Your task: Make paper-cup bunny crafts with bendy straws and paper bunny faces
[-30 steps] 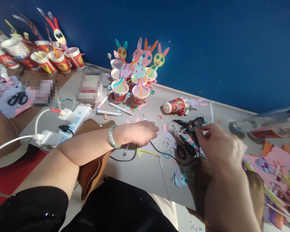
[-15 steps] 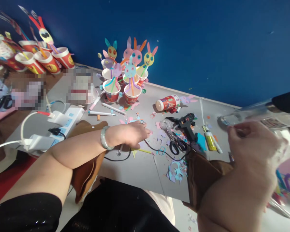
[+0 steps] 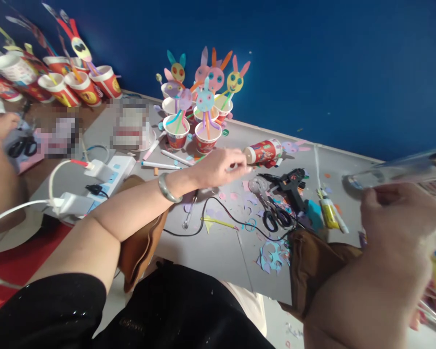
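At the far left, past the left edge of the grey tabletop [image 3: 210, 249], a co-worker's hand [image 3: 2, 125] is near scissors with black handles, and further back a group of paper cups stands by the blue wall. On the tabletop's left part lies a white power strip [image 3: 118, 170] with plugs in it.

Toward the back edge, left of its middle, a cluster of red-and-white cups [image 3: 208, 140] stands upright, with rabbit-eared paper figures [image 3: 205, 100] rising from them on coloured straws. These look finished, as far as they show: ears, eyes and straws are on. Markers [image 3: 162, 165] lie just in front.

The left hand [image 3: 223, 167] is over the middle of the tabletop, fingers half curled, with a gap between thumb and forefinger. Nothing shows in its grasp. Its fingertips are at the near end of a red cup lying on its side [image 3: 264, 151]; whether they touch it I cannot tell. A pale purple rabbit head [image 3: 296, 146] lies at that cup's other end, near the back edge, so this piece seems not yet stood up.

Right of centre, among paper scraps, lie a second pair of scissors [image 3: 271, 209] and a black glue gun [image 3: 290, 185], then a yellow tube [image 3: 329, 213]. The right hand [image 3: 399, 208], blurred, is loosely curled toward the right edge, before a clear bottle [image 3: 388, 175]; whether it grips anything is unclear.
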Demonstrator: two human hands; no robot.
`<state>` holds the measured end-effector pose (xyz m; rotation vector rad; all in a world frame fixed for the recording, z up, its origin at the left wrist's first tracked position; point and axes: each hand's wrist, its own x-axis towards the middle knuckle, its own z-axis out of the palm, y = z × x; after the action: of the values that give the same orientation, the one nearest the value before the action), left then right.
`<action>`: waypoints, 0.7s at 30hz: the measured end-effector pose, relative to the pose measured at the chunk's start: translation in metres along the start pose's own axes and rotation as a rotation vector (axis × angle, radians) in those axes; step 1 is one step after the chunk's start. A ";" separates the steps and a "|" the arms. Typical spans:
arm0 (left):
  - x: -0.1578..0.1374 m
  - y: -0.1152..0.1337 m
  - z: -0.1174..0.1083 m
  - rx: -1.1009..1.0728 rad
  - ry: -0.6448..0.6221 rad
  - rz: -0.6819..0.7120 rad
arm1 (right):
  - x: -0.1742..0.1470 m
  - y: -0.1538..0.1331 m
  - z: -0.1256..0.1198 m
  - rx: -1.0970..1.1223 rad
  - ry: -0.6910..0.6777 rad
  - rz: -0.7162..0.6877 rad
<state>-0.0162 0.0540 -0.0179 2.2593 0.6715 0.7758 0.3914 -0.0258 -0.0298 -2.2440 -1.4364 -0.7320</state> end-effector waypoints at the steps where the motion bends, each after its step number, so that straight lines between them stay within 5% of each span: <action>1: 0.003 -0.003 -0.002 -0.058 0.134 -0.029 | 0.001 -0.002 0.002 0.013 0.017 0.036; 3: 0.007 -0.011 -0.005 -0.175 0.363 -0.038 | 0.001 -0.015 0.000 0.057 0.047 0.098; 6: 0.011 -0.019 -0.008 -0.335 0.519 -0.010 | -0.010 -0.055 -0.018 0.222 0.062 -0.046; 9: 0.013 -0.020 -0.010 -0.435 0.574 0.028 | -0.042 -0.112 -0.047 0.381 -0.005 -0.435; 12: 0.012 -0.016 -0.008 -0.490 0.593 0.042 | -0.081 -0.172 -0.066 0.496 -0.114 -1.032; 14: 0.012 -0.014 -0.005 -0.514 0.596 0.046 | -0.100 -0.206 -0.068 0.461 -0.171 -1.246; 21: 0.012 -0.016 -0.005 -0.489 0.605 0.065 | -0.109 -0.269 -0.047 0.219 -0.406 -1.450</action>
<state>-0.0158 0.0742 -0.0224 1.6049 0.5884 1.5002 0.0978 -0.0208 -0.0497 -0.8807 -3.0965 -0.3720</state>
